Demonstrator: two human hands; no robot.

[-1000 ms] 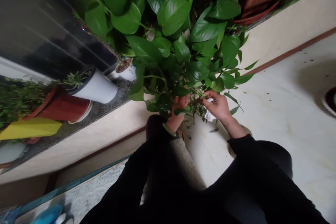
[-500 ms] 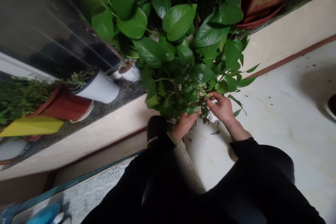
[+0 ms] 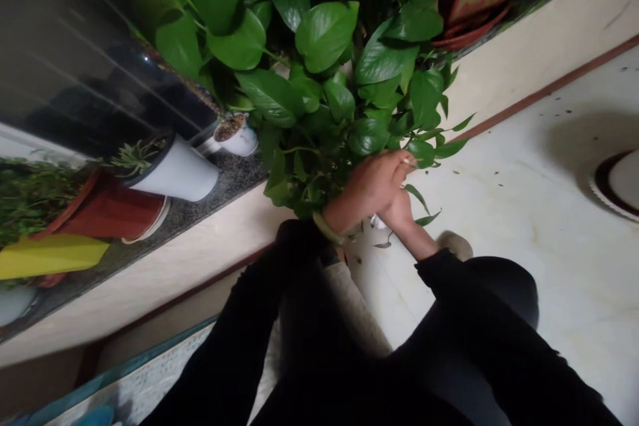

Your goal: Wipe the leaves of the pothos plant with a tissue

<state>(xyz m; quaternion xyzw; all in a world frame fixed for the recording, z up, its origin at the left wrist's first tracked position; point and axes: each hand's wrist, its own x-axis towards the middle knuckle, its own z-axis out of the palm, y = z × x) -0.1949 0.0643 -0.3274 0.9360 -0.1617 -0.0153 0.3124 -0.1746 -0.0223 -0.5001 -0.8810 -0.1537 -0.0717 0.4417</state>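
A large pothos plant [image 3: 327, 40] with glossy heart-shaped leaves trails over the ledge in front of me. My left hand [image 3: 367, 186] reaches across its lower vines, with fingers curled beside a small green leaf [image 3: 423, 153]. A thin yellowish strip shows at those fingertips, too blurred to name. Under and against it is my right hand [image 3: 401, 212], its fingers mostly covered by the left. Below the right hand a bit of crumpled white tissue [image 3: 378, 221] sticks out. Thin vine tips and a drooping leaf [image 3: 426, 218] hang around both hands.
Along the dark stone ledge [image 3: 219, 196] stand a small white pot [image 3: 242, 141], a tilted white pot [image 3: 177, 170] and a red-brown pot [image 3: 112, 213]. A yellow sheet [image 3: 52, 256] juts out there. Dark bits lie on the pale floor [image 3: 499, 233]; a round white object [image 3: 624, 180] is at right.
My left hand has moved up and right, from below the vines to across the right hand. The tissue in my right hand is now mostly covered. The view has shifted slightly right.
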